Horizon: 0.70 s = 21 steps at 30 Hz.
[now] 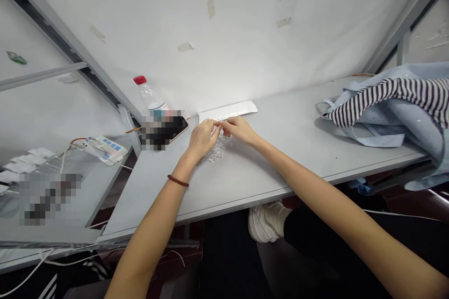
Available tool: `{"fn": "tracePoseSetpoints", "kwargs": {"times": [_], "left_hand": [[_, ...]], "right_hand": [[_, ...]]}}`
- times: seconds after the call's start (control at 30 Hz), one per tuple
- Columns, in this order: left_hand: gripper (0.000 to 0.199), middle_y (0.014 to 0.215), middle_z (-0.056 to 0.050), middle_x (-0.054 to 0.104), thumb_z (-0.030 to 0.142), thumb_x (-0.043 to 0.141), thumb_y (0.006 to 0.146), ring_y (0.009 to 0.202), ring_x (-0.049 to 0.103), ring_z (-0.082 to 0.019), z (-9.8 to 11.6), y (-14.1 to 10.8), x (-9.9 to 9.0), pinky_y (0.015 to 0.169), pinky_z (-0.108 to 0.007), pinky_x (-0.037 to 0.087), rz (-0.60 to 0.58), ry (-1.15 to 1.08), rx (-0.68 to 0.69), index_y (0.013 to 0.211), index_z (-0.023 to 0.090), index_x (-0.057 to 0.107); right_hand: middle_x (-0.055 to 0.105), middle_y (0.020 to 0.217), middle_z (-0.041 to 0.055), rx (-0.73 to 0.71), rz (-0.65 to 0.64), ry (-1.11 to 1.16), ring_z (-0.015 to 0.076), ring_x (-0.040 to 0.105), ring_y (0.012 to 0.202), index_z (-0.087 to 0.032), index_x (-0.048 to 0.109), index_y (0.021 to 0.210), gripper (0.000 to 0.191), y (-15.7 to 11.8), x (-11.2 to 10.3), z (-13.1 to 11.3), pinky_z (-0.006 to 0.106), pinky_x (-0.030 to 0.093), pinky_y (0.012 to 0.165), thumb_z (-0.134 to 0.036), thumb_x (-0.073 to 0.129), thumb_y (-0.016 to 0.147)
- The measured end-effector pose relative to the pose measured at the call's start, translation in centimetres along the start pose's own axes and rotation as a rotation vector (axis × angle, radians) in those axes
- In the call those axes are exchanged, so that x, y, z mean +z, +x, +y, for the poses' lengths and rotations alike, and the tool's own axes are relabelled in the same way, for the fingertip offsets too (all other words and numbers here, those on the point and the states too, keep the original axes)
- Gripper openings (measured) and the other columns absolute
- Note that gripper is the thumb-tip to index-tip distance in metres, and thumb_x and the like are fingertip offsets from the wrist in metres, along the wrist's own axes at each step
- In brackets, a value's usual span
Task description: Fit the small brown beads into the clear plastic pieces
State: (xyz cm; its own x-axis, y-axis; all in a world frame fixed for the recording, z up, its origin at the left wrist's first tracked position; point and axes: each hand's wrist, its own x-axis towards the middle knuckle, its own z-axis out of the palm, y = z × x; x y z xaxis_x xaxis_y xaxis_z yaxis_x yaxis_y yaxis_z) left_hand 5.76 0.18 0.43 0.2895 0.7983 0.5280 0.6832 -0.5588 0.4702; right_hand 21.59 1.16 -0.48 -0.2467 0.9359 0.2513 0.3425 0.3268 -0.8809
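Observation:
A crumpled piece of clear bubble wrap (215, 152) hangs below my fingers, over the grey table. My left hand (202, 139), with a beaded bracelet at its wrist, pinches its upper edge. My right hand (240, 130) meets it fingertip to fingertip, fingers curled and closed on the same sheet. Part of the wrap is hidden by the hands. Just behind them lies a flat white packet (229, 110) against the wall.
A clear bottle (149, 93) with a red cap and a phone (179, 127) are at the table's back left. A light blue bag (379, 124) with striped cloth lies right. A power strip (108, 149) with cables sits left. The table's front edge (238, 205) is near my legs.

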Motion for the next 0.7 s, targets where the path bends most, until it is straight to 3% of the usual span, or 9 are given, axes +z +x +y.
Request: {"fn": "tracePoseSetpoints", "kwargs": {"times": [0.23, 0.47, 0.6, 0.7], "left_hand": [[0.004, 0.076, -0.003, 0.053, 0.020, 0.061, 0.084, 0.067, 0.046, -0.018, -0.2, -0.3, 0.0, 0.067, -0.028, 0.031, -0.003, -0.047, 0.004, 0.084, 0.020, 0.065], [0.014, 0.069, -0.003, 0.052, 0.018, 0.063, 0.080, 0.069, 0.046, -0.018, 0.8, -0.2, 0.0, 0.069, -0.028, 0.032, 0.048, -0.207, -0.046, 0.066, 0.020, 0.060], [0.022, 0.058, 0.000, 0.045, 0.021, 0.068, 0.074, 0.061, 0.042, -0.015, 1.5, 0.1, 0.0, 0.061, -0.026, 0.032, 0.146, -0.349, -0.212, 0.057, 0.019, 0.054], [0.023, 0.051, 0.005, 0.034, 0.024, 0.062, 0.074, 0.046, 0.030, -0.009, 1.0, 0.7, -0.9, 0.046, -0.022, 0.025, 0.179, -0.673, -0.489, 0.056, 0.018, 0.049]], "right_hand": [[0.044, 0.055, -0.0016, -0.017, -0.116, 0.137, 0.0108, 0.040, 0.053, -0.019, 0.043, 0.057, 0.034, -0.2, -0.1, 0.2, 0.026, 0.032, 0.054, -0.028, 0.041, 0.090], [0.035, 0.054, -0.0034, -0.023, -0.028, 0.121, 0.0107, 0.033, 0.053, -0.021, 0.034, 0.056, 0.031, -0.3, 0.7, 0.1, 0.026, 0.027, 0.053, -0.026, 0.037, 0.086], [0.038, 0.055, -0.0028, -0.034, 0.034, 0.006, 0.0115, 0.035, 0.055, -0.021, 0.035, 0.057, 0.032, -0.3, 0.3, -0.2, 0.026, 0.028, 0.055, -0.028, 0.037, 0.088], [0.041, 0.057, -0.0019, -0.047, 0.072, -0.168, 0.0121, 0.037, 0.056, -0.022, 0.036, 0.060, 0.031, -0.2, 0.1, -0.1, 0.027, 0.027, 0.057, -0.028, 0.037, 0.090]]}}
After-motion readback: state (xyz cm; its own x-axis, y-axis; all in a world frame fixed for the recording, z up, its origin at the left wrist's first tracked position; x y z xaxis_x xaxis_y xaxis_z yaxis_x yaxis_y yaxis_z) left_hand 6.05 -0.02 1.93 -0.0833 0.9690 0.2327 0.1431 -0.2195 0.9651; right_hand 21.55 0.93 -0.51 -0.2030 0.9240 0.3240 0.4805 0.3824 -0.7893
